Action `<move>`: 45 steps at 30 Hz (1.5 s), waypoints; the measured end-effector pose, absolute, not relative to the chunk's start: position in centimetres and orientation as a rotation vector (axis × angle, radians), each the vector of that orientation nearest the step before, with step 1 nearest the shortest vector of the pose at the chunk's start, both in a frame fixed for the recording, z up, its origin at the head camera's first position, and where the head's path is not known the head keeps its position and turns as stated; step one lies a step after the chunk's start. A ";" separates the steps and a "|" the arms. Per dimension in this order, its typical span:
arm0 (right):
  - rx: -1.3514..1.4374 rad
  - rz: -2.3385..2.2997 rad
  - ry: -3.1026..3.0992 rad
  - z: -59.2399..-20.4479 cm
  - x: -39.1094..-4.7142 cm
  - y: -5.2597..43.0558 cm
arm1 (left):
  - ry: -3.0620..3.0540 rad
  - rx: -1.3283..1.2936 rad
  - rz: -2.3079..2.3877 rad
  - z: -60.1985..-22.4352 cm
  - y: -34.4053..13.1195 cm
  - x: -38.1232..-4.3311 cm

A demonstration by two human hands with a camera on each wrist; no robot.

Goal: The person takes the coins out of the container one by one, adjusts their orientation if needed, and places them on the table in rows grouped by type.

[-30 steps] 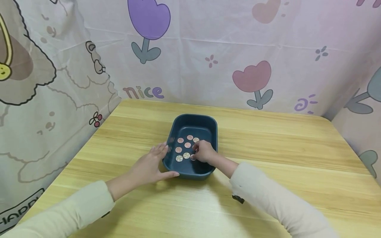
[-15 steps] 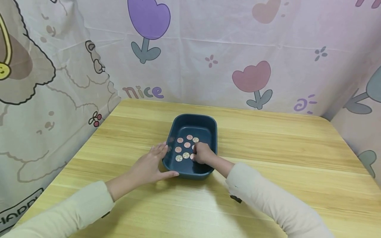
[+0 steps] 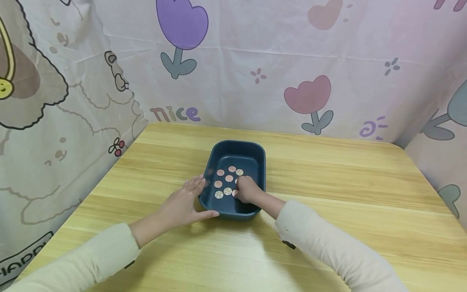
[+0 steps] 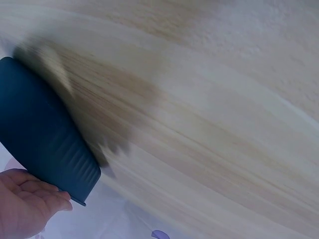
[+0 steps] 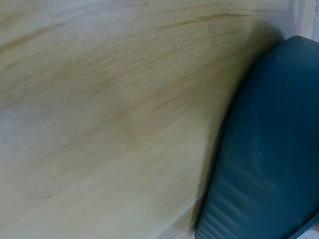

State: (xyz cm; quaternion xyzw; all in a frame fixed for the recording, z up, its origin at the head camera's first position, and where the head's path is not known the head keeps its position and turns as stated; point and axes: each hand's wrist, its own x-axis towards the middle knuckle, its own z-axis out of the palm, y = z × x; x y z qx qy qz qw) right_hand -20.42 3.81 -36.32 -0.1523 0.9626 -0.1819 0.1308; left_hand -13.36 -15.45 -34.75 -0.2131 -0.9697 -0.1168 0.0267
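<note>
A dark blue-green rectangular tub [image 3: 238, 215] sits on the wooden table, several small coin-like discs [image 3: 219, 195] lying flat on its floor. Some discs look pinkish, others pale gold, all with a radiating pattern. My left hand [image 3: 182, 205] rests against the tub's left side, fingers extended along the rim and thumb across the near edge. The left wrist view shows its fingertips [image 4: 62, 201] at the rim. Inside the tub, my right hand [image 3: 249, 190] reaches down with bent fingers among the discs on the right. Its fingertips are hidden, so I cannot tell whether it holds a disc.
The light wooden table [image 3: 346, 194] extends around the tub on all sides. A printed cloth [image 3: 248, 40] with tulips and cartoon figures hangs behind it and along both sides. The tub's ribbed outer wall [image 5: 269, 149] fills the right of the right wrist view.
My right hand has shifted slightly left within the tub, and its fingers now point down, hidden behind the hand. My left hand stays at the tub's rim.
</note>
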 end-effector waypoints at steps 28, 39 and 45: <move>-0.446 -1.275 2.590 -33.4 -19.2 6.1 | -3.022 -0.617 -0.392 -34.8 -15.6 -13.2; -0.299 -1.489 2.528 -31.8 -19.0 9.1 | -3.005 -0.623 -0.396 -34.7 -15.5 -13.2; -0.247 -1.603 2.463 -31.8 -19.3 11.6 | -3.005 -0.627 -0.398 -34.7 -15.4 -13.2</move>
